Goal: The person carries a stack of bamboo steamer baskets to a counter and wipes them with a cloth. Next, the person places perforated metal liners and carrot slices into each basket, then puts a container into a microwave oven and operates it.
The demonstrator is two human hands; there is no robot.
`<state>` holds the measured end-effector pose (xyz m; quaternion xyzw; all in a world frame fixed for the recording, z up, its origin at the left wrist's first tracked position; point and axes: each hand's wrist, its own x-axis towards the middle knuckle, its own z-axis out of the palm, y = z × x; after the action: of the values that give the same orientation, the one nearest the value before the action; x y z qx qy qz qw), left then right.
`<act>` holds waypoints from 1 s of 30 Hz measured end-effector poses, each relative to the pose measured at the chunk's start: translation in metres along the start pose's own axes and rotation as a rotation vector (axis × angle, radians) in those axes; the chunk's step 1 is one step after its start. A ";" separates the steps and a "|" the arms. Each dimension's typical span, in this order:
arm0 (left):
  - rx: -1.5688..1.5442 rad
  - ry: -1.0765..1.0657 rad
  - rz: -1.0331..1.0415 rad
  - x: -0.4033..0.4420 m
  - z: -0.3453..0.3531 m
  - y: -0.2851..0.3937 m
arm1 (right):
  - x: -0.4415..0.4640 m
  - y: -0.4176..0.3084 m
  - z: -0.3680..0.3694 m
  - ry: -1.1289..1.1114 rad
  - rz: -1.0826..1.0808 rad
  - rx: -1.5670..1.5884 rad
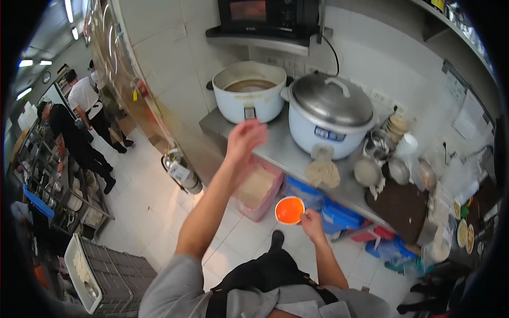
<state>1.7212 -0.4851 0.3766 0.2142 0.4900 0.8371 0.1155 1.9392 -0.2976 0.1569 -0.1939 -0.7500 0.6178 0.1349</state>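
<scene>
My right hand (pixel 313 223) is closed on the edge of a small round bowl (pixel 289 210) with a bright orange inside and a pale rim, held out over the floor in front of the counter. My left hand (pixel 246 140) is raised in front of a large white rice cooker (pixel 249 107), which has no lid on. Motion blurs its fingers, so their grip does not show. Below my left forearm stands a pink tub (pixel 269 193) filled with pale grain that looks like rice. A second rice cooker (pixel 330 125), with a metal lid on, is to the right.
A crumpled beige cloth (pixel 322 174) lies at the steel counter's (pixel 214 121) front edge. Metal bowls (pixel 398 170) crowd the right side. Blue containers (pixel 339 214) sit below. A fire extinguisher (pixel 182 172) and grey crates (pixel 108 275) are on the left; two people (pixel 77 135) stand farther back.
</scene>
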 end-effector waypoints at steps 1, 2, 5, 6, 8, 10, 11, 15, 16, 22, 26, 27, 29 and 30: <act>0.004 -0.028 0.023 0.056 0.025 0.017 | 0.019 -0.005 -0.002 -0.030 0.035 -0.003; -0.001 -0.031 0.106 0.112 0.044 0.025 | 0.034 -0.011 -0.002 -0.059 0.080 -0.004; -0.145 0.068 0.135 0.258 0.100 0.047 | 0.081 -0.016 -0.008 -0.073 0.022 -0.040; -0.183 0.101 0.143 0.304 0.109 0.046 | 0.097 -0.015 -0.009 -0.087 0.005 -0.037; -0.233 0.134 0.157 0.373 0.119 0.042 | 0.119 -0.032 -0.013 -0.083 -0.015 -0.033; -0.109 0.282 0.103 0.418 0.127 0.036 | 0.138 -0.040 -0.014 -0.064 -0.099 -0.085; -0.121 0.314 0.090 0.436 0.131 0.030 | 0.143 -0.051 -0.018 -0.056 -0.087 -0.116; 0.148 0.147 -0.010 0.444 0.121 0.040 | 0.166 -0.093 -0.021 -0.059 -0.031 -0.132; 0.198 0.059 0.017 0.421 0.115 0.053 | 0.173 -0.094 -0.018 -0.067 -0.023 -0.133; 1.132 0.470 1.411 0.320 0.013 0.112 | 0.221 -0.189 -0.012 -0.137 -0.134 -0.203; 1.047 0.449 1.249 0.341 -0.069 0.146 | 0.259 -0.274 0.021 -0.211 -0.111 0.205; 0.982 0.409 1.235 0.350 -0.091 0.149 | 0.274 -0.290 0.027 -0.201 -0.095 0.222; 0.957 0.426 1.217 0.349 -0.123 0.161 | 0.303 -0.332 0.044 -0.179 -0.078 0.255; 0.963 0.453 1.191 0.347 -0.137 0.166 | 0.316 -0.361 0.053 -0.168 -0.079 0.272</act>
<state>1.3532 -0.5329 0.5474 0.2908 0.6126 0.4776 -0.5586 1.5902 -0.2571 0.4880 -0.0918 -0.6750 0.7220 0.1208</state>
